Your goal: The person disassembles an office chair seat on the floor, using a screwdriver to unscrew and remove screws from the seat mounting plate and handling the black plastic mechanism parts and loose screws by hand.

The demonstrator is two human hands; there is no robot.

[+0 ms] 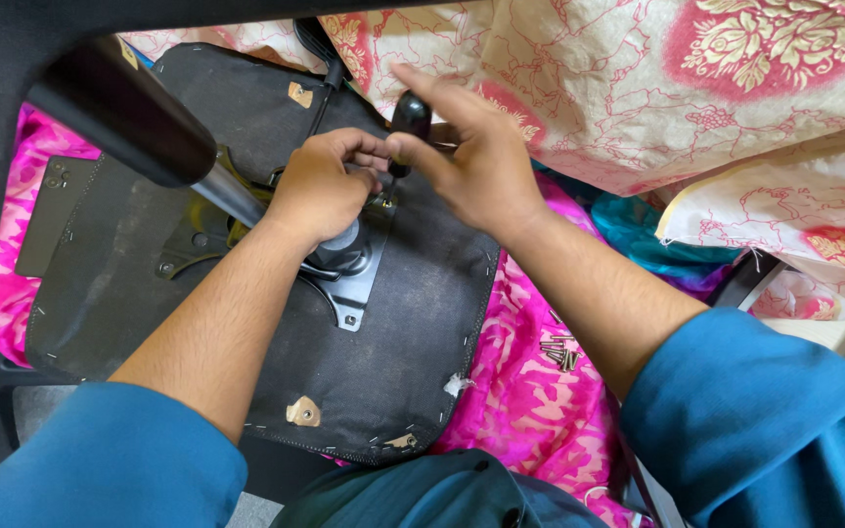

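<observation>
I see an upturned chair seat (403,332), black fabric underside up, lying on pink cloth (530,391); I place everything from it. At its upper left a black gas cylinder (124,112) rises out of the metal plate (349,279) bolted at the seat's middle. My left hand (320,191) rests on that plate, fingers curled together on a small part I cannot make out. Just right of it, my right hand (476,156) holds its grip clamped on a black screwdriver (408,122), tip down at the plate's upper edge. Right of the seat, loose bolts (559,352) lie on the cloth.
</observation>
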